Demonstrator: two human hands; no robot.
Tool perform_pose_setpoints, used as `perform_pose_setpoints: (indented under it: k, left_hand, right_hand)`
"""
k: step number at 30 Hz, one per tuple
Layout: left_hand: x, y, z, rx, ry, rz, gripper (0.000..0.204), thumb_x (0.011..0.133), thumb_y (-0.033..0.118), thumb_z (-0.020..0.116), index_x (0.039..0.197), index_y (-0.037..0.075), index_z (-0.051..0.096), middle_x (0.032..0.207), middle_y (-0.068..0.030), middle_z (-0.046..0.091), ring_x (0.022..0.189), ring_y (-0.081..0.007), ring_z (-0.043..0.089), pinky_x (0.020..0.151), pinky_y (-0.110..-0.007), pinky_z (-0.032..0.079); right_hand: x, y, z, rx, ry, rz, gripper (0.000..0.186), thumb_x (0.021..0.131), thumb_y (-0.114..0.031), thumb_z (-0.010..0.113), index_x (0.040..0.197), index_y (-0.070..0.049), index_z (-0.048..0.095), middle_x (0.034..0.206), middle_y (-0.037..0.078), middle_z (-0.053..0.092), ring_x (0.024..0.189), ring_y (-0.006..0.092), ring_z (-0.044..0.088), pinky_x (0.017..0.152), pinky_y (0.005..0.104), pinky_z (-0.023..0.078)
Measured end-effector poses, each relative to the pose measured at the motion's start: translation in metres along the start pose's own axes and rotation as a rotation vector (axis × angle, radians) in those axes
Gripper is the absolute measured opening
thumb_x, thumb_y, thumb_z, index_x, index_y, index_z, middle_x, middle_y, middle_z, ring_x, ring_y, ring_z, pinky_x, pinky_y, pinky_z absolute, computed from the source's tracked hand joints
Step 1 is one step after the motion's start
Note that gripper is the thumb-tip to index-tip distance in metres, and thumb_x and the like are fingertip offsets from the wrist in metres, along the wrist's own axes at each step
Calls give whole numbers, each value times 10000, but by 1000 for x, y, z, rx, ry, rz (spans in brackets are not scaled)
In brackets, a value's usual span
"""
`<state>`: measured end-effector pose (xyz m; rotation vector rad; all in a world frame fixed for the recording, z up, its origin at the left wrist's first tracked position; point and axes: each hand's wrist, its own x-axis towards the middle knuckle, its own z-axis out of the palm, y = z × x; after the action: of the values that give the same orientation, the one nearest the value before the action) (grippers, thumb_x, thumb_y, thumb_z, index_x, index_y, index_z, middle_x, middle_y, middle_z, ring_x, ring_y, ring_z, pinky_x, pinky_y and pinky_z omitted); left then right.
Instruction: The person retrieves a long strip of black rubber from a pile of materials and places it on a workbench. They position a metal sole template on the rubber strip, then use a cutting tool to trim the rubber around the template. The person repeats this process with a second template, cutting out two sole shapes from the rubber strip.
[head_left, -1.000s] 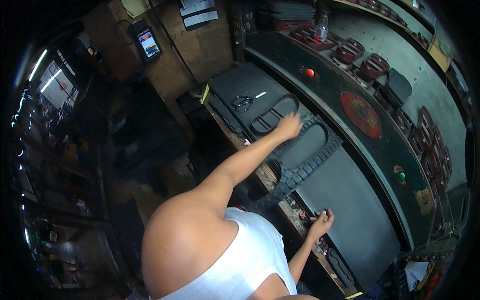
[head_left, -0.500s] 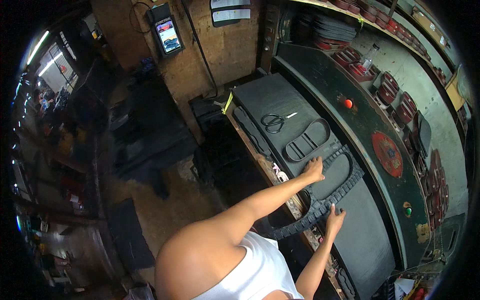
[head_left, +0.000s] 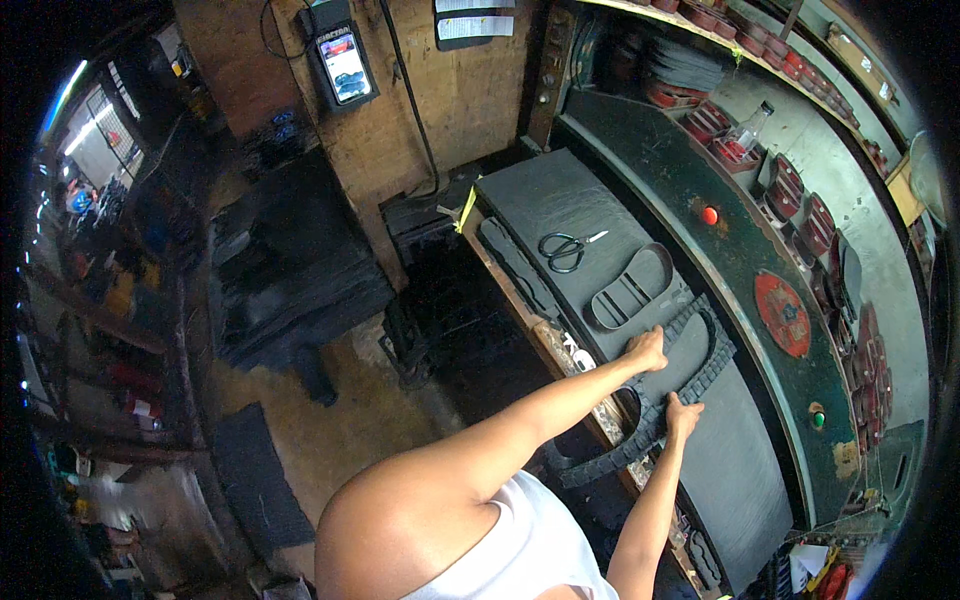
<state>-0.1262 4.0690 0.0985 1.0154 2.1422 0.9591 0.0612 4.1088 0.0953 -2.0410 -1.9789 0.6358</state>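
both hands' fingers (head_left: pixel 678 408) now touch the black strip (head_left: pixel 708 370)

Head fisheye looks down over workbench (head_left: pixel 738 458), rim unclear.

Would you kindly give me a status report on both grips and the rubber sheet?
Left-hand grip and right-hand grip closed on cut-out black rubber sheet. Sheet overhanging wooden front edge. Sole-shaped cutting die close by; scissors farther off.

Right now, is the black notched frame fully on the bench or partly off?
Partly off: the frame has its lower end out past the bench's wooden edge.
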Motion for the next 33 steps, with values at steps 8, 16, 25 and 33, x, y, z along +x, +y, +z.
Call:
perform_pose_setpoints:
  k: [8,16,25,33]
  left_hand:
    - [-14,4,-13,-120,-15,83,844,681,283,738,1369,-92,422,1278,-340,567,1224,-415,570,1051,-444,440]
    - [-58,-1,-31,-188,-29,236,823,733,262,773,1356,-115,388,1241,-365,572,1187,-444,585,979,-451,484]
    - [-161,-57,-31,-61,-8,329,659,779,223,774,1235,-82,408,1010,-373,606,978,-524,605,826,-542,485]
    - [-253,-139,-23,25,-163,143,743,784,279,799,1269,-104,388,1036,-336,583,965,-487,587,840,-517,482]
  right_hand:
    - [18,24,2,493,-136,-147,1011,717,-398,796,1416,170,338,1455,330,432,1338,393,460,1121,419,373]
    - [-51,25,-26,420,30,-81,837,731,-309,777,1304,169,399,1271,377,536,1209,451,545,1044,423,426]
    - [-181,48,-13,393,114,-130,696,762,-243,771,1234,92,384,1123,382,583,1089,513,591,918,490,480]
    - [-252,103,-4,262,-313,-10,747,737,-287,852,1233,60,415,1162,299,554,1127,444,562,943,465,476]
